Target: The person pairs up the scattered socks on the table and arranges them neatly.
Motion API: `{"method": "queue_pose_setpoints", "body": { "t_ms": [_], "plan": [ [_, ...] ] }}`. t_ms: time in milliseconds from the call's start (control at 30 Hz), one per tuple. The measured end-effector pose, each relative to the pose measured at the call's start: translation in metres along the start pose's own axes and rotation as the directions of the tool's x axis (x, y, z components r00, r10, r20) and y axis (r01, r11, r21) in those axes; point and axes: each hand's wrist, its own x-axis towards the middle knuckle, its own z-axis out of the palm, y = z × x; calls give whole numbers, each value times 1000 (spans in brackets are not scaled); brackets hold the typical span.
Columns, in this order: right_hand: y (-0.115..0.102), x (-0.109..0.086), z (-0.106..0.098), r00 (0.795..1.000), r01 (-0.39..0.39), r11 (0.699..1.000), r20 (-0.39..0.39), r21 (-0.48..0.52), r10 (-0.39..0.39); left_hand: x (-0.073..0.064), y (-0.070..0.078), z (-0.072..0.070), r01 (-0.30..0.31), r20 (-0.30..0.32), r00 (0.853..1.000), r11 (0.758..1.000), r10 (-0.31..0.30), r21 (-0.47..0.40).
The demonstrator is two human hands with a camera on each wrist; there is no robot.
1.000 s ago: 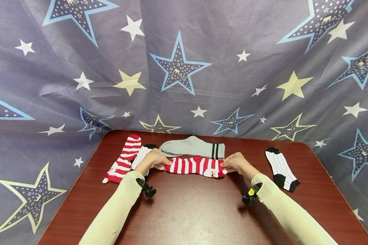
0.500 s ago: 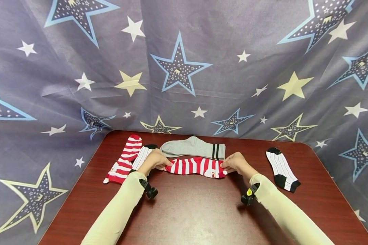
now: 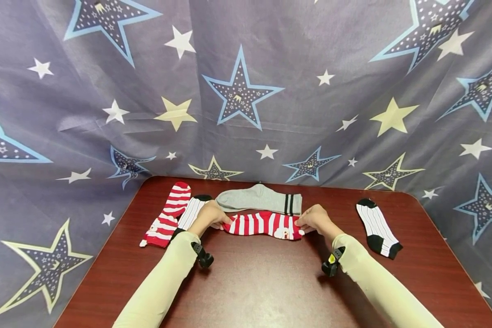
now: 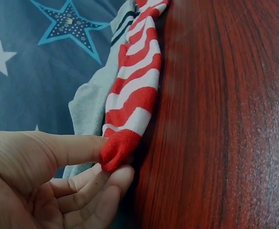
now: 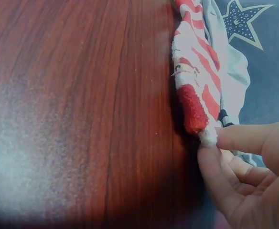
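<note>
A red-and-white striped sock (image 3: pixel 260 223) with a Santa face near its cuff lies lengthwise between my two hands. My left hand (image 3: pixel 210 215) pinches its red toe (image 4: pixel 120 148) between thumb and fingers. At the other end, my right hand (image 3: pixel 317 219) pinches the cuff corner by the white pompom (image 5: pixel 208 136). Just behind the striped sock, and running alongside it, is a grey sock (image 3: pixel 252 199) with two black bands at its cuff.
A second red-and-white striped sock (image 3: pixel 172 207) lies at the left. Beside it, a white sock with black lines (image 3: pixel 190 212) is partly covered by my left hand. Its look-alike, another white sock (image 3: pixel 375 223), rests at the right on the brown table (image 3: pixel 254 282). A star-patterned cloth (image 3: pixel 303 59) hangs behind.
Both hands keep their pinch on the striped sock, which stays in nearly the same place. The left forearm shifts slightly to the right; the whole head view drifts a little.
</note>
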Motion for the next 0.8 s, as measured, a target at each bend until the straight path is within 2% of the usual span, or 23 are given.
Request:
{"method": "queue_pose_setpoints", "body": {
  "t_ms": [267,800],
  "plan": [
    [0,-1,1,1000,7,1000,-11,-23,-7,0,4,2,14,-40,999,994,-9,106],
    [-2,-2,0,1000,8,1000,18,-25,-8,1,0,3,2,-55,998,991,6,136]
  ]
}}
